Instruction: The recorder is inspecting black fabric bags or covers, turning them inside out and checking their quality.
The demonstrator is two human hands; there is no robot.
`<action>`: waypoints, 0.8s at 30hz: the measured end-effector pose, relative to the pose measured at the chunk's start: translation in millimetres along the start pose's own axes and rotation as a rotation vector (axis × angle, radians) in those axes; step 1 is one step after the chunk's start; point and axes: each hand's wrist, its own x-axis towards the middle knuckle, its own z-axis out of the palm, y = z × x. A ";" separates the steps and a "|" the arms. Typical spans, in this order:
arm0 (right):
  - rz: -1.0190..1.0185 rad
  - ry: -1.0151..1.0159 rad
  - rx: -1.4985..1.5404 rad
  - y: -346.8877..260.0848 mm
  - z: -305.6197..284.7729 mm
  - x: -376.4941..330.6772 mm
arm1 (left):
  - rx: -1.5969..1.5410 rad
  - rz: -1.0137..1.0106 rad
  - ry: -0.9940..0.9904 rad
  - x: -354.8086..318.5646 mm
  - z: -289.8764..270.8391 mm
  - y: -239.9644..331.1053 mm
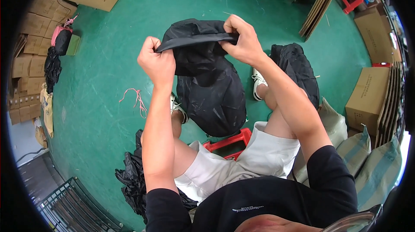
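Between my feet a filled black bag [212, 98] of smooth, wrinkled material rests on the floor. Its top is pulled up, and the folded rim stretches flat between my two hands. My left hand [159, 63] is closed round the left end of that rim, thumb side up. At the right end, my right hand [243, 41] pinches the rim with fingers and thumb. What the bag contains is hidden. A second full black bag [296, 65] lies just past my right foot, touched by neither hand.
A red plastic stool [231, 140] shows between my thighs. Crumpled black bags [132, 180] lie by my left leg. Pink string [139, 102] is on the green floor [108, 59]. Cartons [36, 46] are stacked left; woven sacks [376, 163] and another carton [366, 96] stand right.
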 end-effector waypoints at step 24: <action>0.796 0.231 1.107 92.6 -33.0 3.3 | -0.043 0.829 -0.773 -83.4 27.8 76.3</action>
